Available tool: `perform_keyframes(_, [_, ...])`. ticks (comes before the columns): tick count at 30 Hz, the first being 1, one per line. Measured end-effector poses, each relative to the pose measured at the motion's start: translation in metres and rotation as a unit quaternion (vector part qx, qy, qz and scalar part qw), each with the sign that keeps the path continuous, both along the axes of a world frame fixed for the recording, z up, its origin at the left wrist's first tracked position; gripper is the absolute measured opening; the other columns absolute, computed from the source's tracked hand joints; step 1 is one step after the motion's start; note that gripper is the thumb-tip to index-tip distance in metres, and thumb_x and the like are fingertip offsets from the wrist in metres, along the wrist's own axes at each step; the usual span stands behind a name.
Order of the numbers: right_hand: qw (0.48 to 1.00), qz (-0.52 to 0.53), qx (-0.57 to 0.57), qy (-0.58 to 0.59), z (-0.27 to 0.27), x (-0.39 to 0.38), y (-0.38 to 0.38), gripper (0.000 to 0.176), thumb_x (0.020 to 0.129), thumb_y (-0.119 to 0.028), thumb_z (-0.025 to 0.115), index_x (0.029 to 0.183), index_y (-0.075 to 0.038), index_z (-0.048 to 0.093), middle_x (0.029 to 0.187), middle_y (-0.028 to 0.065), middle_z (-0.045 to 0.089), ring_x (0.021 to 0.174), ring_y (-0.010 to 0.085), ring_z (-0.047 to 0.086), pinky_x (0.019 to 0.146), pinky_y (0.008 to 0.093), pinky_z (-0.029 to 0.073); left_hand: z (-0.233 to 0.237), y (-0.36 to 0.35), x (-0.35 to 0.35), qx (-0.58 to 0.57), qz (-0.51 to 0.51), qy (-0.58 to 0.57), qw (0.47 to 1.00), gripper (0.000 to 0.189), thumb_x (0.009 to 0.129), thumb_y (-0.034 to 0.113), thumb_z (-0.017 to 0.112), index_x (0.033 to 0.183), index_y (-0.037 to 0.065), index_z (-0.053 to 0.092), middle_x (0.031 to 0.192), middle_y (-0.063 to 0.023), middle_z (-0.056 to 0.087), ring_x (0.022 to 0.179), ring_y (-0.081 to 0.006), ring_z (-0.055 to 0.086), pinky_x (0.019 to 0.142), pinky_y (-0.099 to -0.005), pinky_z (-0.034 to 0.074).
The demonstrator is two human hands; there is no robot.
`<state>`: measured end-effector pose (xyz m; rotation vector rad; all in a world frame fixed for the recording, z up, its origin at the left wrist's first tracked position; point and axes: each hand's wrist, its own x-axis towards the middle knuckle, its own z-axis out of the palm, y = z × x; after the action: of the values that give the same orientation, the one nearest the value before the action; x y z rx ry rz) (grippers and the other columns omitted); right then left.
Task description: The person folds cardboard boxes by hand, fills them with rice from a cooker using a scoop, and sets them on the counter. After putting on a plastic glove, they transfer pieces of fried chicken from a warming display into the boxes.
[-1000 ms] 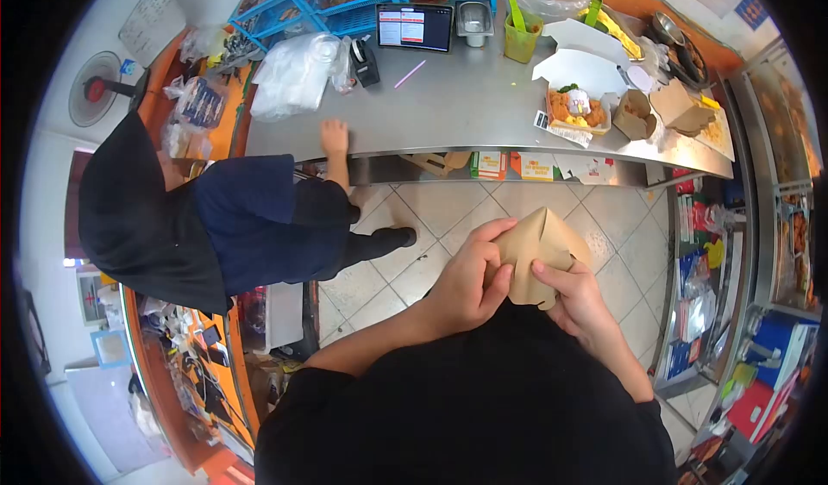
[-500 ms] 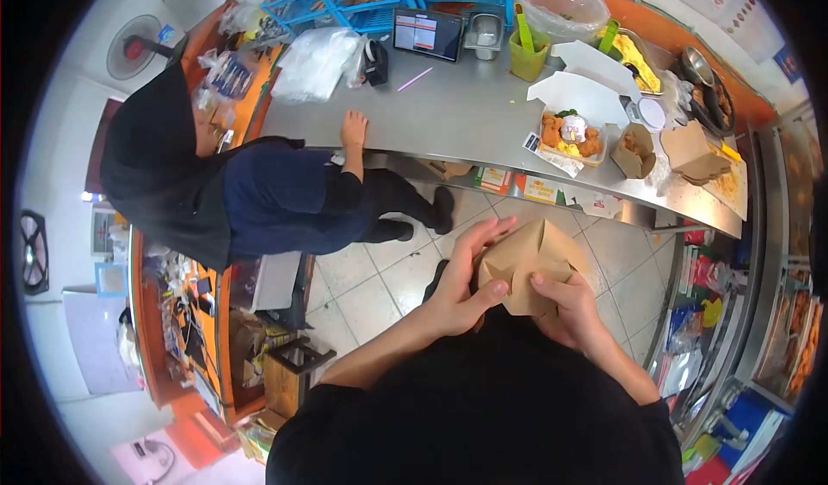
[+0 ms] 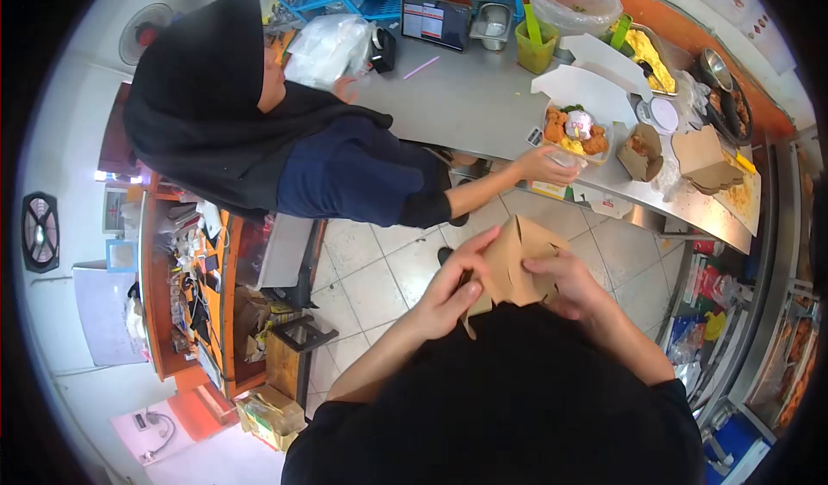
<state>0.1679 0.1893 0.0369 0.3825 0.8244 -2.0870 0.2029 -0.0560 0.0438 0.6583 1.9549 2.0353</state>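
A brown cardboard box (image 3: 515,265) is held between my two hands, low in front of my body, with its flaps partly folded. My left hand (image 3: 455,291) grips its left side, thumb and fingers around the edge. On its right side, my right hand (image 3: 571,285) presses the card with the thumb on top and fingers behind. Beyond it, a co-worker's hand (image 3: 552,166) reaches to the near edge of an open white box (image 3: 589,95) that holds fried chicken, yellow food and a wrapped white item. A smaller brown box (image 3: 640,152) stands right of it.
A co-worker (image 3: 345,170) in dark clothing leans over the steel counter (image 3: 457,97) at the left. On the counter are a tablet (image 3: 435,24), a green container (image 3: 533,47), a folded brown box (image 3: 707,159) and a black pan (image 3: 731,110). Shelves line the right side.
The co-worker has moved forward and right, extending an arm to the white food box. A receipt-like paper beside that box is now mostly hidden. The brown box in my hands has turned and its flaps have shifted.
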Motion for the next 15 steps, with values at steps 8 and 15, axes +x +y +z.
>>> perform_keyframes(8, [0.995,-0.092,0.015,0.045,0.019,0.023,0.006,0.039,0.102,-0.007,0.062,0.14,0.0,0.054,0.133,0.0118,0.064,0.119,0.026,0.065,0.102,0.044,0.054,-0.017,0.059,-0.021,0.031,0.101,0.022,0.994,0.054,0.109,0.023,0.041,0.154,-0.004,0.028,0.165,-0.0234,0.029,0.151,-0.0314,0.032,0.125,-0.0439,0.024])
perform_keyframes(15, [0.988,-0.116,0.013,0.105,0.049,0.03,0.032,0.042,0.104,-0.012,0.063,0.143,-0.003,0.051,0.133,0.0112,0.062,0.122,0.0264,0.063,0.101,0.0436,0.055,0.004,0.077,-0.036,0.039,0.015,0.178,0.983,0.074,0.106,0.043,0.051,0.158,0.0,0.019,0.163,-0.0303,0.024,0.149,-0.0373,0.035,0.122,-0.0484,0.027])
